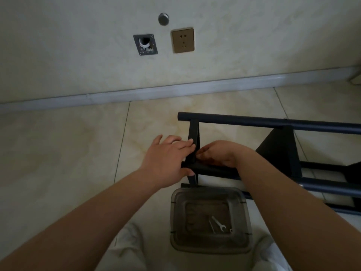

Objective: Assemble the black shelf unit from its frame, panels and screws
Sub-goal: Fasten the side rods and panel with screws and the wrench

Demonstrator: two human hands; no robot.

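Observation:
The black shelf frame lies on its side on the tiled floor, its tubes running off to the right. A narrow black panel stands on edge at the frame's left end, between two tubes. My left hand grips that panel from the left, fingers laid over its edge and thumb below by the near tube. My right hand sits just right of the panel with its fingers curled at the joint; what they pinch is hidden. A second black panel stands further right in the frame.
A clear plastic tub sits on the floor just in front of the frame, holding a small wrench and other small metal parts. White cloth covers my knees at the bottom. The wall with a socket and skirting board runs behind.

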